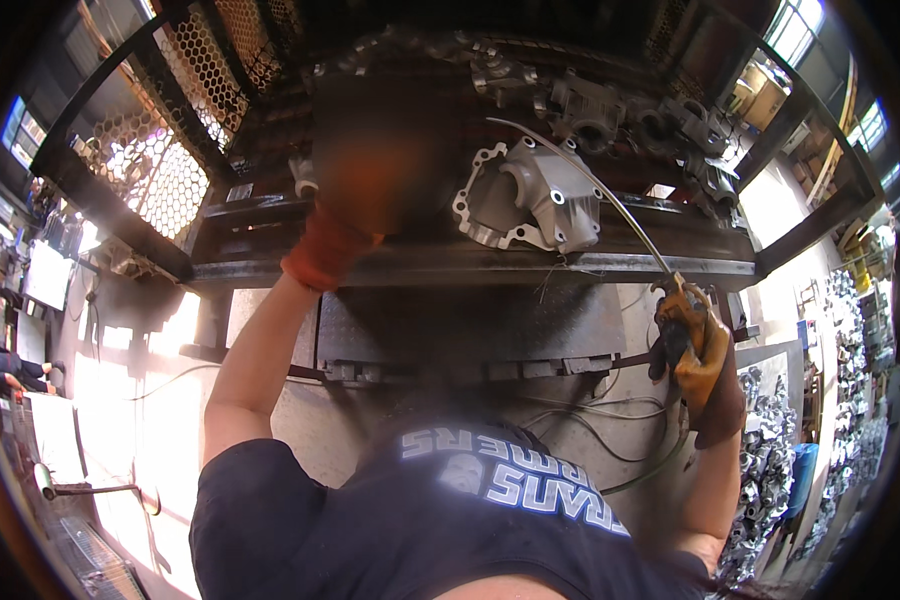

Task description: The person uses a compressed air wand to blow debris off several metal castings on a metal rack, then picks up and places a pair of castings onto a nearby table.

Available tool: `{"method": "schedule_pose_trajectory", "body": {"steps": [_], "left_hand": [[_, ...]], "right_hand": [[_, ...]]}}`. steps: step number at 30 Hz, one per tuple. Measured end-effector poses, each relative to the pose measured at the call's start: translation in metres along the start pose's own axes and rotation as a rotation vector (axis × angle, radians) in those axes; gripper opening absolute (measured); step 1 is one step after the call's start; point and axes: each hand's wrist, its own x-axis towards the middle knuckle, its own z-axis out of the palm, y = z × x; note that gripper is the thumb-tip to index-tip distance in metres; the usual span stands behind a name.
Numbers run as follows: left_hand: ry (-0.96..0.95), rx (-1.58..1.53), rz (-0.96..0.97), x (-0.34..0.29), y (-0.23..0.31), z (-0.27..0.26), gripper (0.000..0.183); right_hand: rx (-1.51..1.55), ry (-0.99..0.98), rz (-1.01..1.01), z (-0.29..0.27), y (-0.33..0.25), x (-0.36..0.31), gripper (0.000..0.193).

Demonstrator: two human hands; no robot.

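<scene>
My right hand (706, 358), in a worn yellow and dark glove, is closed round the handle of an air blow gun (630, 215). Its long thin curved tube reaches up and left, passing over a grey metal casting (560, 200). That casting has a wide opening, a scalloped flange and several bolt holes, and sits near the front edge of a dark metal bench (470, 268). My left hand (350, 205), in an orange-red glove, is raised over the bench left of the casting, apart from it. A dark blurred patch covers its fingers, so its grip is hidden.
More castings (585, 105) lie along the back of the bench. Perforated metal panels (170, 185) and dark frame posts stand at its left. A hose (610, 410) loops below the bench. Heaps of metal parts (765, 450) lie at the right; another person (20, 372) is far left.
</scene>
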Motion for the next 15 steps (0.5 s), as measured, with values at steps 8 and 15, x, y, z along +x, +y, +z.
{"method": "schedule_pose_trajectory", "body": {"steps": [8,15], "left_hand": [[-0.123,0.101,0.014,-0.056,0.04,-0.006,0.04],[-0.078,0.176,-0.106,-0.084,0.076,-0.003,0.044]], "right_hand": [[0.034,-0.017,-0.077,-0.018,0.02,-0.025,0.029],[-0.409,0.023,-0.257,-0.002,0.007,-0.018,0.035]]}}
